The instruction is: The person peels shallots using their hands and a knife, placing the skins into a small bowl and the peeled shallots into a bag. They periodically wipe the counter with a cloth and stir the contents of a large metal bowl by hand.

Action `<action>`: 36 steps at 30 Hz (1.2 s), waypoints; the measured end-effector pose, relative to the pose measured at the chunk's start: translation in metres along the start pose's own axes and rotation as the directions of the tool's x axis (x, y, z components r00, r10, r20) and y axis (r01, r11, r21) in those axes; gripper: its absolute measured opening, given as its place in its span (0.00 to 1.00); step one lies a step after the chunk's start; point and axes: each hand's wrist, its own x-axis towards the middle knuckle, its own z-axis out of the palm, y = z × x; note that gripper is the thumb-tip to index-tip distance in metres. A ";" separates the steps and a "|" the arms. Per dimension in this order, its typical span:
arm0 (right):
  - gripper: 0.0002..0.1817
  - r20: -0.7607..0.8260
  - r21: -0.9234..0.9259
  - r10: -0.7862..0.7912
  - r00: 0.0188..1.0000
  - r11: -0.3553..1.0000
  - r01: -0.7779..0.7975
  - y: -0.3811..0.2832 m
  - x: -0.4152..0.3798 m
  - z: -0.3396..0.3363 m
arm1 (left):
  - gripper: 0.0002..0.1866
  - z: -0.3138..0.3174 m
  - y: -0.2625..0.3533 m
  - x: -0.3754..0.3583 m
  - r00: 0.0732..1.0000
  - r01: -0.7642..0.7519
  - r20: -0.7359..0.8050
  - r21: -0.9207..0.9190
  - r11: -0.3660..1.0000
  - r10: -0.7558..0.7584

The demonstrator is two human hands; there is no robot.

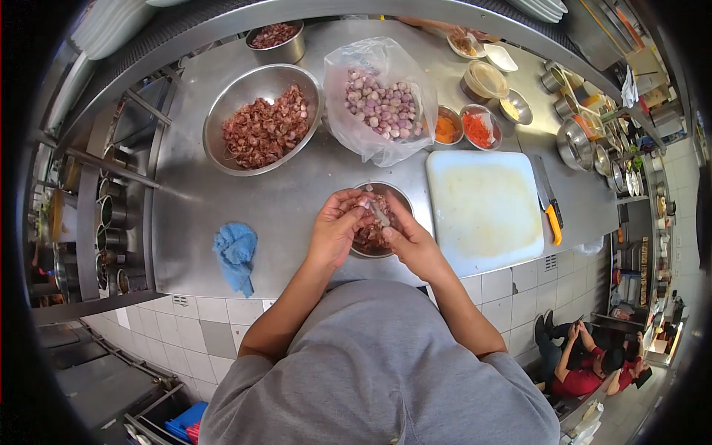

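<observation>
Both hands are over a small metal bowl (401,194) holding reddish-brown skins or unpeeled bulbs. My left hand (335,228) is closed, pinching a small purplish shallot (363,201) between thumb and fingertips. Close against it, my right hand (414,243) has its fingers curled round a thin, pale grey, blade-like piece (380,213) whose kind I cannot make out. Behind the bowl stands a clear plastic bag (343,122) of pale purple shallots (382,104). To its left is a large metal bowl (213,144) heaped with reddish-brown pieces (267,126).
A white cutting board (486,208) lies to the right, with an orange-handled knife (555,225) and another dark-handled knife beside it. A blue cloth (235,256) is at left. Small bowls of orange pieces (446,129) and red-orange shreds (478,130) stand behind. Two people in red (582,382) are at lower right.
</observation>
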 end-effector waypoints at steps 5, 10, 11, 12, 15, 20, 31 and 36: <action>0.30 0.081 -0.078 -0.148 0.986 0.985 0.154 0.002 0.000 0.004 | 0.16 0.005 0.001 -0.005 1.000 -0.010 0.028 0.097 0.995 0.007; 0.28 0.045 -0.141 -0.186 0.981 0.971 0.191 -0.004 -0.002 0.008 | 0.15 0.002 -0.004 -0.007 0.999 -0.030 0.038 0.030 0.999 0.029; 0.28 0.044 -0.141 -0.186 0.981 0.971 0.191 -0.004 -0.003 0.008 | 0.15 0.001 -0.005 -0.007 0.998 -0.035 0.047 0.010 0.999 0.035; 0.28 0.044 -0.146 -0.191 0.981 0.970 0.196 -0.004 -0.003 0.008 | 0.15 0.002 -0.005 -0.007 0.998 -0.036 0.046 0.010 0.999 0.035; 0.28 0.046 -0.181 -0.206 0.977 0.961 0.211 -0.008 -0.005 0.009 | 0.15 0.003 -0.005 -0.008 0.998 -0.044 0.046 0.005 0.999 0.044; 0.27 0.030 -0.196 -0.213 0.977 0.957 0.215 -0.014 -0.008 0.012 | 0.16 0.006 -0.006 -0.009 0.994 -0.101 0.041 0.059 0.993 0.099; 0.26 0.037 -0.177 -0.179 0.983 0.967 0.182 -0.021 -0.010 0.011 | 0.18 0.002 -0.010 -0.008 0.957 -0.283 0.118 0.167 0.944 0.266; 0.25 0.026 -0.049 -0.124 0.992 0.991 0.125 -0.012 -0.007 0.002 | 0.17 0.006 -0.006 -0.009 0.926 -0.365 0.187 0.225 0.904 0.327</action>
